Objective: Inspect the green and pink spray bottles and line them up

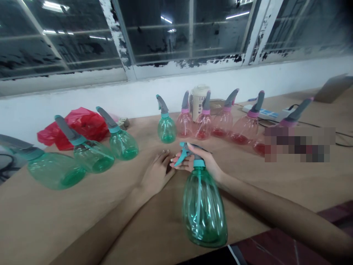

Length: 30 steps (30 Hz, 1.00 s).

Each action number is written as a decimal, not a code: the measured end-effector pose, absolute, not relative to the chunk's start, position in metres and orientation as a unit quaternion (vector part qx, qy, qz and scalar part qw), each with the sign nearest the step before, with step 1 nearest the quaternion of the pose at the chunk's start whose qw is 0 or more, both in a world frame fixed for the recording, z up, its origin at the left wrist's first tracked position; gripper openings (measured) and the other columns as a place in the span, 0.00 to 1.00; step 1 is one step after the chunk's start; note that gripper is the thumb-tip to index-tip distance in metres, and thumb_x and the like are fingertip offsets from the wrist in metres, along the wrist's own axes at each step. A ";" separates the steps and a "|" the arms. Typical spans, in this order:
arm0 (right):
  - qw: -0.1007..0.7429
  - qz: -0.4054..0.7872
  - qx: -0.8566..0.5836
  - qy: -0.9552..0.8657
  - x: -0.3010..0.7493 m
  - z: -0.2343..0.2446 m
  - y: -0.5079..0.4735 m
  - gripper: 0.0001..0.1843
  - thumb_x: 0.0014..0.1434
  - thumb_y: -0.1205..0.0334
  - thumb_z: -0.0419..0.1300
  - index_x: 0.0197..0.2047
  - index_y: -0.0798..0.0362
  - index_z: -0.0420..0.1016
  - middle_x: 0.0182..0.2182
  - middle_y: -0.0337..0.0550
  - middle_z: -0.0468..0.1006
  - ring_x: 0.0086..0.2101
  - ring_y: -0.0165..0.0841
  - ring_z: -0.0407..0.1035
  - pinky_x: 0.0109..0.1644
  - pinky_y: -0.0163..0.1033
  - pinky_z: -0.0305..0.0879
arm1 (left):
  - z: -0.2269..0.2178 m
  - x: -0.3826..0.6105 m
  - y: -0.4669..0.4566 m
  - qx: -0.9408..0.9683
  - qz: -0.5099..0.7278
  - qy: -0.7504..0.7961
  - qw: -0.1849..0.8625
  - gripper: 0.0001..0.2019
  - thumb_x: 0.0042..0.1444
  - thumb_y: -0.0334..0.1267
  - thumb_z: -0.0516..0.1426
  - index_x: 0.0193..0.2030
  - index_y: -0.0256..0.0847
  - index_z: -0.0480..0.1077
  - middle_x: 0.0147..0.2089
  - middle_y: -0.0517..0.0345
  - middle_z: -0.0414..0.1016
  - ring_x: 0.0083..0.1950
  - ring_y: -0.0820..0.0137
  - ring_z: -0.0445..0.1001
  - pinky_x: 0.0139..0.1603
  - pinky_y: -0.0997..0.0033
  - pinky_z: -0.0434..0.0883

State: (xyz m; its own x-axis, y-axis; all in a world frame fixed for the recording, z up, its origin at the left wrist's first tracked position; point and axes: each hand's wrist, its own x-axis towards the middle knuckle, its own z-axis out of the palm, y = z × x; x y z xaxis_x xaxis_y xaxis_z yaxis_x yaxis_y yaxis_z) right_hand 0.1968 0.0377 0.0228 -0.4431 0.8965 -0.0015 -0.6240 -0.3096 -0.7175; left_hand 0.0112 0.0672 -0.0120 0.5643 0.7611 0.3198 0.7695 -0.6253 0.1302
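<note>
My right hand point(211, 162) is wrapped around the grey spray head of a green transparent spray bottle point(205, 206) close to me. The bottle's teal trigger and nozzle point left, and a thin dip tube shows inside its body. My left hand point(157, 171) lies palm down on the table, just left of the trigger, with its fingers stretched forward and nothing seen in them. Three green spray bottles point(124, 145) stand to the left of that hand. Beyond both hands is another green spray bottle point(166, 129), beside a row of several pink spray bottles point(202, 127).
A crumpled red plastic bag point(79, 125) lies at the back left. Behind the pink bottles stand a cream cup point(199, 99) and a white power strip point(264, 113) with cables. The wooden table point(149, 224) meets a white wall under windows. A pixelated patch covers part of the right side.
</note>
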 end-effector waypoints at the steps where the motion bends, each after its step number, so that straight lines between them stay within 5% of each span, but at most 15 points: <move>1: 0.482 0.786 -0.210 -0.325 0.197 0.021 0.039 0.19 0.54 0.47 0.58 0.34 0.57 0.75 0.30 0.48 0.78 0.39 0.39 0.74 0.48 0.47 0.67 | -0.012 0.011 0.067 -0.885 -0.174 -0.432 0.013 0.18 0.62 0.41 0.47 0.56 0.39 0.62 0.62 0.46 0.62 0.63 0.59 0.60 0.61 0.53 0.60; 13: 0.459 0.796 -0.207 -0.335 0.197 0.016 0.042 0.19 0.55 0.49 0.58 0.37 0.58 0.75 0.33 0.49 0.79 0.39 0.38 0.74 0.47 0.46 0.68 | -0.013 0.011 0.069 -0.886 -0.161 -0.434 -0.007 0.19 0.62 0.43 0.47 0.57 0.38 0.62 0.62 0.45 0.62 0.63 0.59 0.59 0.62 0.52 0.58; 20: 0.458 0.775 -0.233 -0.368 0.197 0.016 0.035 0.12 0.52 0.55 0.62 0.26 0.56 0.72 0.22 0.39 0.75 0.25 0.30 0.71 0.40 0.40 0.68 | -0.004 0.012 0.063 -0.882 -0.163 -0.442 -0.022 0.20 0.63 0.45 0.46 0.56 0.37 0.62 0.62 0.45 0.61 0.63 0.59 0.60 0.60 0.55 0.62; 30: 0.468 0.787 -0.235 -0.327 0.200 0.015 0.048 0.18 0.57 0.50 0.57 0.36 0.59 0.74 0.31 0.50 0.79 0.35 0.38 0.75 0.47 0.46 0.68 | -0.003 0.015 0.063 -0.880 -0.143 -0.453 0.005 0.19 0.62 0.41 0.48 0.56 0.33 0.63 0.62 0.41 0.62 0.64 0.56 0.59 0.61 0.54 0.61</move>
State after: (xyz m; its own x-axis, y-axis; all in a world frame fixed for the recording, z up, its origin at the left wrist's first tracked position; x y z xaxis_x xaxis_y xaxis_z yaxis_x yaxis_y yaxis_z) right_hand 0.2001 0.0480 0.0146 -0.4525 0.8894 -0.0643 -0.5825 -0.3494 -0.7339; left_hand 0.0149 0.0629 -0.0032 0.5479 0.7963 0.2565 0.7989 -0.5890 0.1220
